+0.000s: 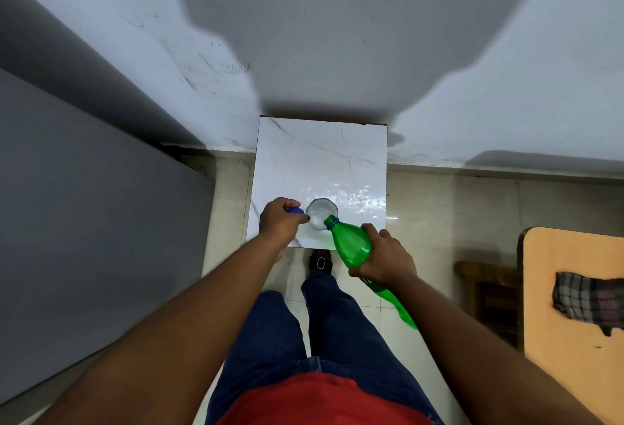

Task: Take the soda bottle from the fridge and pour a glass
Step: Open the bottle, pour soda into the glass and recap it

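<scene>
- Green plastic soda bottle lies tilted steeply, its long axis running from its base low at the person's right up to its neck, which rests over the near rim of the glass; the mouth sits just inside that rim.
- Right hand wraps the bottle's middle, fingers curled round it, on the glass's near-right side.
- Left hand sits just left of the glass, fingers pinching the blue cap; whether it touches the glass I cannot tell.
- Pouring looks under way, and the right hand governs it.
- Glass stands near the front edge of a white marble-patterned tabletop.
- Beyond the glass rises a pale wall; around lies tiled floor.
</scene>
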